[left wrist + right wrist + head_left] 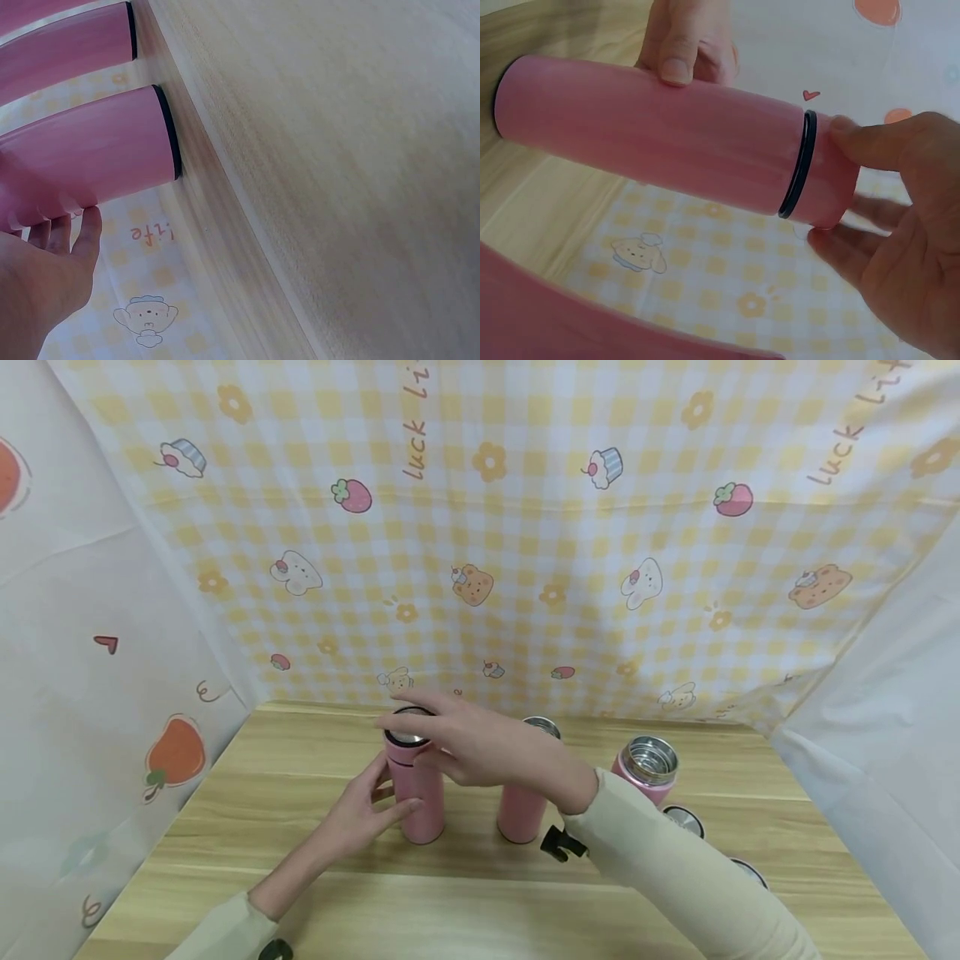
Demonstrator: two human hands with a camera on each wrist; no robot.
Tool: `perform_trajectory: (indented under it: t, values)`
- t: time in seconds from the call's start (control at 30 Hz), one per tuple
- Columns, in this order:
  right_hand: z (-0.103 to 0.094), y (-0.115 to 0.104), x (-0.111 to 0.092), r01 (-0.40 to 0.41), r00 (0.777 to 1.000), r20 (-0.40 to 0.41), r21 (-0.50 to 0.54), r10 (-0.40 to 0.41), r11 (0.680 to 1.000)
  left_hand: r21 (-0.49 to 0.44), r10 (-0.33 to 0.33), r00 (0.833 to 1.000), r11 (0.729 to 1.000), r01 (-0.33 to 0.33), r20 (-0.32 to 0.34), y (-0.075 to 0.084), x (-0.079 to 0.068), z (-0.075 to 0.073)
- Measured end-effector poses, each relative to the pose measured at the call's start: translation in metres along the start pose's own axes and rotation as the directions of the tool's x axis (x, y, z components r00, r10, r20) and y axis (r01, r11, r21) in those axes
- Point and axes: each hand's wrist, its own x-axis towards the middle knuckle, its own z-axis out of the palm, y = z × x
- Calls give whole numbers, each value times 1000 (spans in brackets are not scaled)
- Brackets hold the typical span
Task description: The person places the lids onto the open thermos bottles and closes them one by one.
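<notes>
A pink thermos bottle [420, 814] stands upright on the wooden table at centre left. My left hand [360, 818] grips its body from the left; in the right wrist view that thumb lies on the pink wall. Over the top reaches my right hand [480, 739], whose thumb and fingers hold the pink cap [831, 176] around its side. The cap sits on the bottle, above a dark ring [801, 165]. Just to the right stands a second pink thermos [520, 817], its top partly hidden by my right hand.
Farther right is a third pink thermos [651, 768], uncapped, its steel mouth facing up. Beside it are a round silver-topped lid [684, 820] and another round piece [748, 870], mostly behind my right sleeve. A checked cloth [525, 543] hangs behind the wooden table [465, 918].
</notes>
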Motion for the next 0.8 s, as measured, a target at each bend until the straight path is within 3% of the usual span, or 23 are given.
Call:
perform_trajectory:
  t: [0.2, 0.37, 0.8]
  values:
    - [-3, 5, 4, 16, 997, 79, 120, -25, 993, -8, -7, 1000, 1000, 7, 4, 2, -1, 0]
    - [-2, 7, 7, 5, 994, 104, 153, -21, 988, -13, -12, 1000, 1000, 12, 5, 2, -1, 0]
    - [0, 2, 7, -38, 998, 45, 13, 37, 999, -3, 5, 1000, 1000, -5, -5, -1, -1, 1]
